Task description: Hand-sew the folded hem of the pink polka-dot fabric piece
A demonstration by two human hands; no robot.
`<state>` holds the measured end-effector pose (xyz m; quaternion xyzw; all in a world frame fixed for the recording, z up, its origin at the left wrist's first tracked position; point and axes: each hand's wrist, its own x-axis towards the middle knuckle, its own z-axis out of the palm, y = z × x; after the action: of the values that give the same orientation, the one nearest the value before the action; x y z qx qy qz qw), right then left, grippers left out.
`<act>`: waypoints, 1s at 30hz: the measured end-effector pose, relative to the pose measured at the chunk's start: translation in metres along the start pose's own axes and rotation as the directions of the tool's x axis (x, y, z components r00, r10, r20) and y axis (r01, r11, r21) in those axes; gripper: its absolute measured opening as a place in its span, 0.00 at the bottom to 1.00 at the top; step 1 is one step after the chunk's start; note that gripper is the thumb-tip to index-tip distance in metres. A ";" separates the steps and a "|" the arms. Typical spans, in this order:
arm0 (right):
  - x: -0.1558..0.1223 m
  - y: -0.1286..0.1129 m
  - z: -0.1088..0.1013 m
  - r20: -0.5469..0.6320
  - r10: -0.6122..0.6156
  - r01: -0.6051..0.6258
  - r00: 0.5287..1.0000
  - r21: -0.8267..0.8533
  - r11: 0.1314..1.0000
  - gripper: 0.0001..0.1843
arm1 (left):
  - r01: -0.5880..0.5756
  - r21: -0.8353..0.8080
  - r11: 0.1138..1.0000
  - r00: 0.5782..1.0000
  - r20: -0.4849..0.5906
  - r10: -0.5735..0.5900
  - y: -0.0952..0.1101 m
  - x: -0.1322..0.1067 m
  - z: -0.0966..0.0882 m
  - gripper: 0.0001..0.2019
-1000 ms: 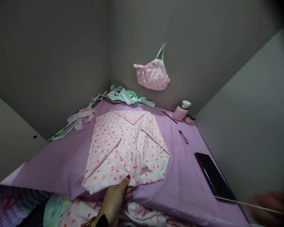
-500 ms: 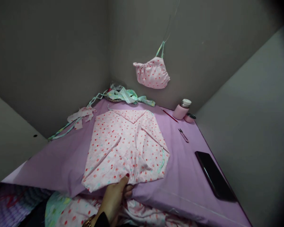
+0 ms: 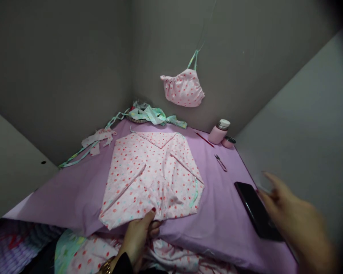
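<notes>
A pale pink garment with red dots (image 3: 157, 179) lies spread on the purple cloth, its folded flaps showing. My left hand (image 3: 141, 232) pinches its near edge, thumb on top and fingers curled beneath. At the right my right hand (image 3: 294, 217) is smeared by motion, beside and partly over the black phone (image 3: 253, 207). A faint pale streak shows between its fingers, too blurred to identify. Thread snips (image 3: 220, 163) and a red pencil (image 3: 205, 139) rest to the right of the garment.
A pink bottle with a white lid (image 3: 218, 131) and a small pink pot (image 3: 228, 142) stand at the back right. Green fabric strips (image 3: 153, 114) and pink scraps (image 3: 98, 137) lie at the back left. A dotted gathered piece (image 3: 184, 89) hangs against the wall.
My right hand has come into view at the right, beside the phone. My left hand keeps its hold on the garment, which lies as before.
</notes>
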<state>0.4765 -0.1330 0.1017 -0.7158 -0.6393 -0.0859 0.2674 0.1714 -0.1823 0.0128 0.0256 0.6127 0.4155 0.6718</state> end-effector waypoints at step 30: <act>-0.086 -0.081 0.038 0.762 -0.351 -0.556 0.544 0.641 0.529 0.21 | -0.007 -0.033 0.999 0.999 0.032 0.008 -0.002 0.003 -0.001 0.14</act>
<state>0.3758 -0.1856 0.0520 -0.4835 -0.5880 0.6005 0.2446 0.1712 -0.1828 0.0092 0.0235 0.5948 0.4274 0.6804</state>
